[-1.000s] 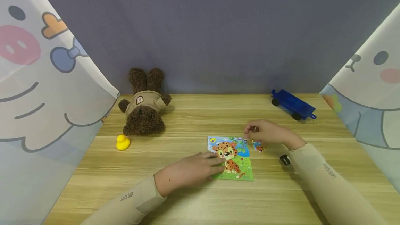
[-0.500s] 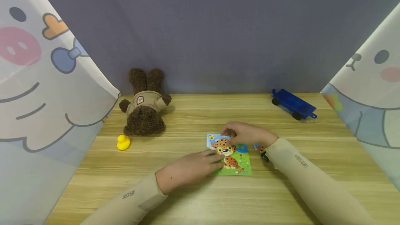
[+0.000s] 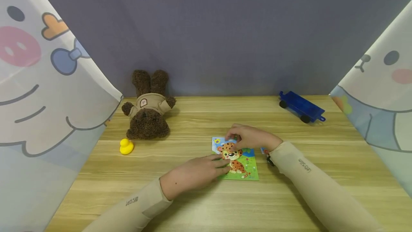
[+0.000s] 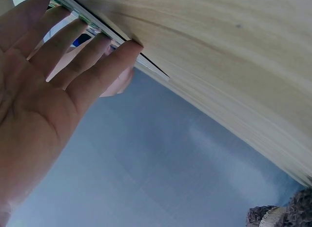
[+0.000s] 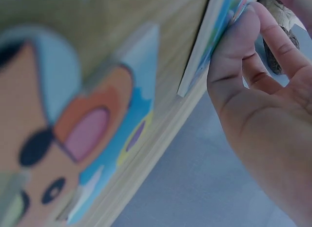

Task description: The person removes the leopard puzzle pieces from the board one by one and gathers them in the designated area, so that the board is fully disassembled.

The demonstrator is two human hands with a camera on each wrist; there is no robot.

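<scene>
A leopard picture puzzle (image 3: 248, 173) lies flat on the table, green at its near side and blue at its far side. My left hand (image 3: 202, 171) rests on its left part with fingers outstretched; the left wrist view shows the fingertips along the puzzle's edge (image 4: 156, 70). Over the upper part, my right hand (image 3: 252, 137) bends its thumb and fingers down to the surface. I cannot tell whether they pinch a piece there. A loose puzzle piece (image 5: 97, 124) with an orange ear and blue background lies right of the puzzle, mostly hidden by the right wrist in the head view.
A brown teddy bear (image 3: 148, 122) in a beige top lies at the back left. In front of it sits a yellow rubber duck (image 3: 126, 147). A blue toy wagon (image 3: 300, 106) stands at the back right. A grey fabric wall (image 3: 225, 46) rises behind the table.
My right hand has moved left from beside the loose piece to over the puzzle's upper part. The puzzle has shifted slightly away from me. My left hand stays on it.
</scene>
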